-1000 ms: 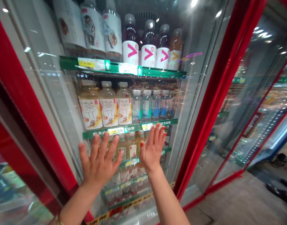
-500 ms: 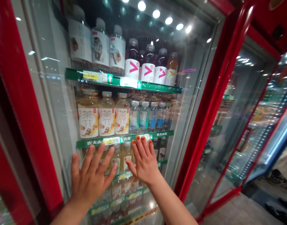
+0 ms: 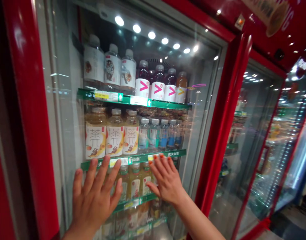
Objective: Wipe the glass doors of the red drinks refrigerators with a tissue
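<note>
Head view: a red-framed glass door (image 3: pixel 197 123) is faced, with shelved bottles seen behind it.
Left hand (image 3: pixel 93 200): held palm forward, fingers spread, just below the bottles with white-and-yellow labels (image 3: pixel 115 140).
Right hand (image 3: pixel 169 183): held open, thumb apart, orange nails shown, fingertips seen across the green shelf edge (image 3: pixel 136 160).
Contact: whether the glass is touched cannot be told.
Upper shelf: tiger-label bottles (image 3: pixel 113 68) are lined up beside purple drinks (image 3: pixel 158 85).
</note>
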Demonstrator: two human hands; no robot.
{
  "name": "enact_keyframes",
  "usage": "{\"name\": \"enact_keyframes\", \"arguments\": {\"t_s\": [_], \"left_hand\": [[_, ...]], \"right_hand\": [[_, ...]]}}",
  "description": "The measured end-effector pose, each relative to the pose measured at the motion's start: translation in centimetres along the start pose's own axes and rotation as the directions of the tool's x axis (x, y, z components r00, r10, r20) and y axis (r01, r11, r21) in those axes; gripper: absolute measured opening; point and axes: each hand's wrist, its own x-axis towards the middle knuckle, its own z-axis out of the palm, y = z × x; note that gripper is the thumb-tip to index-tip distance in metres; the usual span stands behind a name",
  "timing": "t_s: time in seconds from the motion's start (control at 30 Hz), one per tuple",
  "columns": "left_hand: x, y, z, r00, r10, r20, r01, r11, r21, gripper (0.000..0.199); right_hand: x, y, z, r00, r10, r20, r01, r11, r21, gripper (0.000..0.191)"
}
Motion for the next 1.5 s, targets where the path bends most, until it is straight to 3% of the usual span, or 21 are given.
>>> {"name": "enact_keyframes", "arguments": {"t_s": [0.03,0.1,0.17,0.23,0.33,0.4,0.43,0.53,0.6,0.67,0.77,0.83,0.87,0.97,1.07,1.13,1.2,1.3,1.33,1.4,1.5], "left_hand": [[-0.1,0.1,0.1,1.000,-0.011,-0.007,0.011,1.000,-0.008,0.076],[-0.1,0.3,0.3,0.999,-0.027,-0.023,0.027,0.999,-0.018,0.074],[0.0,0.4,0.4,0.999,-0.028,-0.033,0.028,1.000,-0.010,0.074],[0.1,0.4,0.2,0.999,-0.025,-0.031,0.025,1.000,-0.001,0.074],[-0.1,0.1,-0.4,0.998,-0.028,-0.049,0.026,0.999,-0.042,0.079],[-0.8,-0.1,-1.0,0.998,-0.041,-0.042,0.036,0.994,-0.104,0.081],[-1.3,-0.2,-1.2,0.999,-0.049,-0.025,0.045,0.990,-0.132,0.080],[-3.3,-0.2,-1.6,0.996,-0.085,0.018,0.086,0.986,-0.143,0.076],[-4.4,0.0,-1.3,0.995,-0.101,-0.014,0.099,0.990,-0.102,0.077],[-5.1,0.2,-1.0,0.994,-0.102,-0.041,0.099,0.992,-0.078,0.076],[-5.7,0.1,-0.9,0.991,-0.123,-0.053,0.116,0.986,-0.121,0.072],[-5.8,-0.1,-1.0,0.987,-0.150,-0.065,0.137,0.976,-0.171,0.069],[-5.9,-0.2,-1.1,0.985,-0.155,-0.073,0.139,0.972,-0.192,0.068],[-6.0,-0.2,-1.1,0.987,-0.144,-0.073,0.125,0.969,-0.214,0.067],[-5.9,-0.2,-1.0,0.986,-0.149,-0.077,0.131,0.972,-0.196,0.066],[-5.9,-0.3,-1.0,0.985,-0.153,-0.085,0.134,0.971,-0.197,0.067],[-6.0,-0.4,-1.1,0.983,-0.151,-0.108,0.127,0.970,-0.209,0.067],[-6.0,-0.7,-1.2,0.979,-0.145,-0.144,0.110,0.967,-0.228,0.068],[-6.1,-0.7,-1.2,0.979,-0.143,-0.145,0.107,0.967,-0.231,0.068],[-6.1,-0.6,-1.1,0.982,-0.133,-0.132,0.102,0.969,-0.224,0.069],[-6.1,-0.4,-1.0,0.981,-0.147,-0.124,0.117,0.969,-0.217,0.070]], "right_hand": [[-0.5,1.5,-0.2,0.991,0.128,-0.031,-0.128,0.992,-0.017,0.082],[0.5,5.1,-0.8,0.903,0.416,-0.108,-0.418,0.908,0.004,0.077],[3.4,7.0,-1.2,0.826,0.543,-0.151,-0.544,0.838,0.041,0.076],[6.3,5.4,-1.0,0.870,0.480,-0.112,-0.478,0.877,0.045,0.083],[6.5,-0.6,-0.4,0.996,0.079,0.045,-0.083,0.994,0.076,0.089],[4.3,-3.1,-0.3,0.983,-0.165,0.083,0.157,0.983,0.093,0.083],[3.3,-3.3,-0.4,0.978,-0.194,0.079,0.188,0.979,0.079,0.080],[3.8,-0.6,-1.0,0.996,0.085,0.020,-0.085,0.996,-0.001,0.081],[6.9,0.8,-1.3,0.952,0.305,-0.032,-0.306,0.952,-0.028,0.082],[10.2,0.0,-1.3,0.949,0.313,-0.030,-0.313,0.949,-0.024,0.084],[11.2,-4.0,-0.9,0.992,-0.116,0.038,0.115,0.993,0.034,0.081],[9.5,-5.2,-0.7,0.925,-0.377,0.054,0.374,0.925,0.063,0.075],[8.7,-4.9,-0.7,0.912,-0.407,0.055,0.405,0.913,0.054,0.075],[9.4,-1.2,-1.6,0.990,-0.134,0.032,0.135,0.990,-0.032,0.082],[14.3,1.0,-2.3,0.985,0.162,-0.059,-0.166,0.984,-0.059,0.084],[16.7,-0.6,-2.1,0.993,0.100,-0.068,-0.101,0.995,-0.019,0.087],[16.7,-3.4,-1.6,0.985,-0.173,-0.019,0.173,0.984,0.051,0.091],[13.8,-5.1,-1.1,0.865,-0.498,0.054,0.489,0.864,0.121,0.086],[13.0,-4.4,-1.3,0.869,-0.491,0.065,0.483,0.869,0.103,0.083],[13.2,-1.6,-2.1,0.943,-0.328,0.053,0.328,0.945,0.023,0.080],[17.5,1.9,-3.2,0.999,0.002,-0.036,-0.004,0.999,-0.051,0.076]]}}
